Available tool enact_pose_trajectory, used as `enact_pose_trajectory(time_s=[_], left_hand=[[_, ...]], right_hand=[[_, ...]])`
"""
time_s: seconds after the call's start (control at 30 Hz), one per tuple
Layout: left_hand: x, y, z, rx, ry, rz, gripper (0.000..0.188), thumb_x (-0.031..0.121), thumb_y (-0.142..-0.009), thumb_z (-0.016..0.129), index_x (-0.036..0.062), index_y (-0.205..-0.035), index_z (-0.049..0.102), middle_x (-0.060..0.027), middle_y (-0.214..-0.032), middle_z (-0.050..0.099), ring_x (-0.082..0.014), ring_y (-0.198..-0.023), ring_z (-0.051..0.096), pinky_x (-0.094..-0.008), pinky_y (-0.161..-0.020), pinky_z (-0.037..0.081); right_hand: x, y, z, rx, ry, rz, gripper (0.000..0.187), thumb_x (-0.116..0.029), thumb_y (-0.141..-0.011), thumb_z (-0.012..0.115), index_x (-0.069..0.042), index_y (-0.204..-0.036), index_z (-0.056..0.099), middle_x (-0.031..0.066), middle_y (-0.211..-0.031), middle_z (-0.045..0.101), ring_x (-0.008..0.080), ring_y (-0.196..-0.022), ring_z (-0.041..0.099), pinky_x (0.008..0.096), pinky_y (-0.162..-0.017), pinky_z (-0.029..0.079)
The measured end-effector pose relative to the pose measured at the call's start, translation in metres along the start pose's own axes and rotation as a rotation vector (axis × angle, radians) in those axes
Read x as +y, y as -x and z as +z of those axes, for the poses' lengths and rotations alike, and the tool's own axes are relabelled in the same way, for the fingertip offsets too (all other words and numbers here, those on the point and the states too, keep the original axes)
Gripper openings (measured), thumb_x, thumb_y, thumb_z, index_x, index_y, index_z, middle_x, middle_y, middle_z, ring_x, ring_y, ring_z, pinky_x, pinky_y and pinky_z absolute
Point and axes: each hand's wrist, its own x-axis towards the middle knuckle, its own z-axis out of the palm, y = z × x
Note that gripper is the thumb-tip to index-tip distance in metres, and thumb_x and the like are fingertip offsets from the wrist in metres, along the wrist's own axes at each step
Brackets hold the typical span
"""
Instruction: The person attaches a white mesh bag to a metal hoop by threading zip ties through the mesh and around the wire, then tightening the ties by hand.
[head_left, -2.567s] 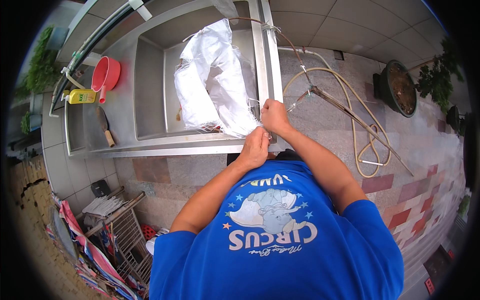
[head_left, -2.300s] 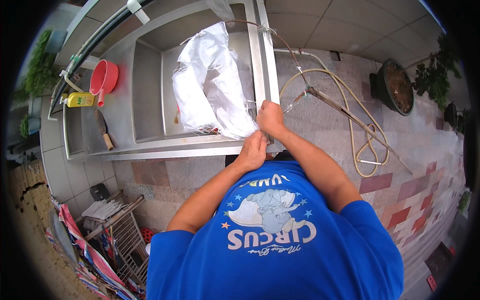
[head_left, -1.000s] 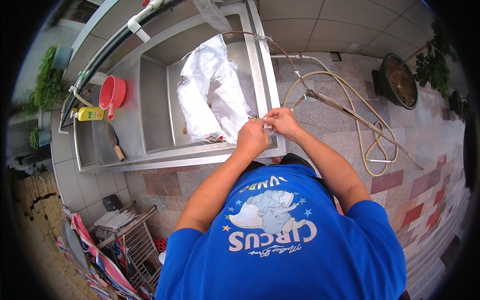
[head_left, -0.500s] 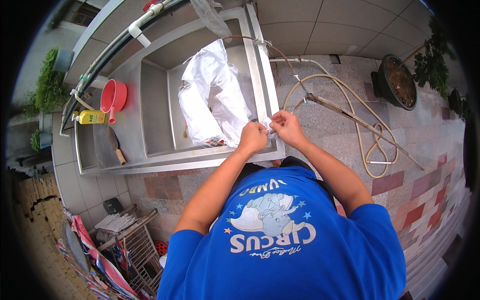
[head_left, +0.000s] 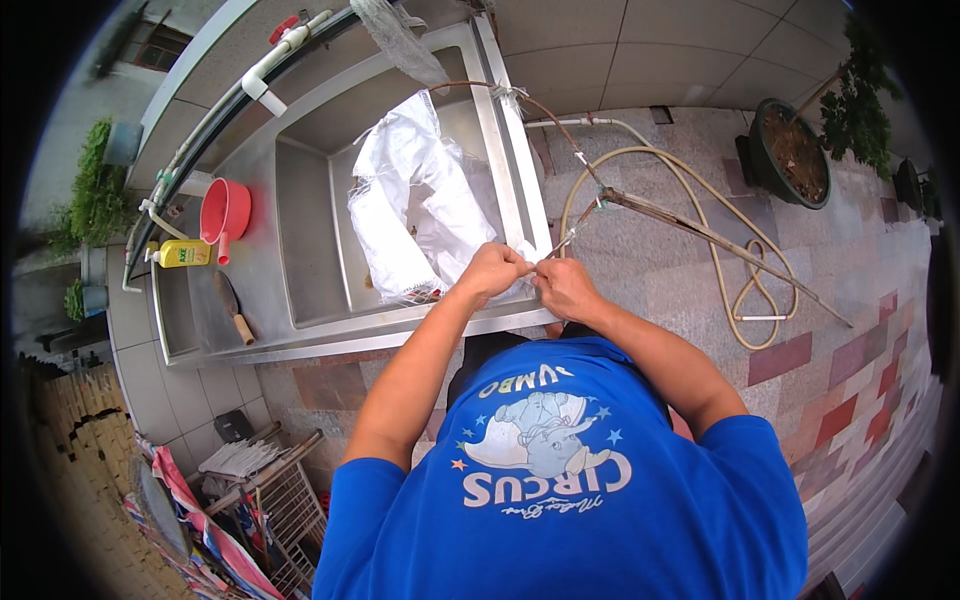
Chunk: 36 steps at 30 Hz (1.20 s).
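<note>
A white woven sack (head_left: pixel 415 195) lies crumpled in the right basin of a stainless steel sink (head_left: pixel 505 150). My left hand (head_left: pixel 495 272) and my right hand (head_left: pixel 565 287) meet at the sink's front right corner. Both pinch a thin white strip at the sack's corner, held between their fingertips. A thin brown cord (head_left: pixel 545 110) arcs from the sink's far rim down toward my hands. What exactly the fingertips hold beyond the strip is too small to tell.
A red scoop (head_left: pixel 225 210), a yellow bottle (head_left: pixel 185 253) and a brush (head_left: pixel 232 305) sit on the sink's left drainboard. A beige hose (head_left: pixel 745 310) and a long stick (head_left: pixel 720 235) lie on the paved floor to the right. A potted plant (head_left: pixel 790 150) stands far right, a wire rack (head_left: pixel 275 490) lower left.
My hands have moved from the sack's lower edge to meet side by side at the sink's front corner. The right hand came down level with the left. The sack has hardly shifted.
</note>
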Motion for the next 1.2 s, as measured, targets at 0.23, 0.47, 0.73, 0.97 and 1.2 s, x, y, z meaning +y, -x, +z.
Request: enact_pose_trajectory(time_s=[0.23,0.47,0.73,0.97,1.2], left_hand=[[-0.035,-0.016,-0.007,0.204,-0.208,0.196,0.017,0.013,-0.082,0.079,-0.0036,-0.083,0.076,-0.0189,-0.075,0.073,-0.0280,-0.069,0.071,-0.0392,-0.069,0.055],[-0.016,0.014,-0.012,0.210,-0.397,0.291,0.018,0.014,-0.083,0.078,-0.0014,-0.091,0.076,-0.0194,-0.084,0.074,-0.0325,-0.073,0.073,-0.0433,-0.072,0.057],[-0.006,0.058,-0.012,0.664,-0.192,0.640,0.019,0.002,-0.087,0.073,-0.0025,-0.105,0.073,-0.0149,-0.098,0.070,-0.0189,-0.068,0.066,-0.0322,-0.064,0.052],[-0.009,0.077,-0.039,0.848,-0.322,0.622,0.024,0.000,-0.084,0.072,-0.0020,-0.108,0.068,-0.0145,-0.096,0.065,-0.0213,-0.069,0.063,-0.0341,-0.066,0.052],[0.011,0.025,-0.041,0.705,-0.582,0.782,0.039,0.008,-0.084,0.076,-0.0044,-0.117,0.061,-0.0226,-0.114,0.060,-0.0339,-0.097,0.062,-0.0413,-0.083,0.053]], right_hand=[[0.007,0.022,-0.010,-0.273,0.196,0.114,0.016,-0.015,-0.087,0.067,0.000,-0.082,0.070,0.0254,-0.079,0.069,0.0472,-0.079,0.068,0.0576,-0.075,0.053],[-0.023,0.026,-0.044,-0.208,0.303,0.046,0.020,-0.020,-0.092,0.067,0.000,-0.094,0.067,0.0241,-0.084,0.071,0.0449,-0.080,0.069,0.0568,-0.076,0.054],[-0.254,0.052,-0.149,0.277,-0.204,-0.881,0.029,-0.008,-0.071,0.085,0.000,-0.093,0.068,0.0151,-0.091,0.065,0.0203,-0.062,0.062,0.0294,-0.049,0.048],[-0.303,0.071,-0.136,0.593,-0.718,-0.805,0.042,-0.012,-0.059,0.067,0.010,-0.095,0.064,0.0155,-0.080,0.066,0.0210,-0.049,0.054,0.0292,-0.042,0.040],[-0.302,0.086,-0.139,0.494,-0.812,-0.648,0.050,-0.012,-0.057,0.071,0.012,-0.100,0.066,0.0117,-0.072,0.066,0.0208,-0.046,0.053,0.0300,-0.042,0.041]])
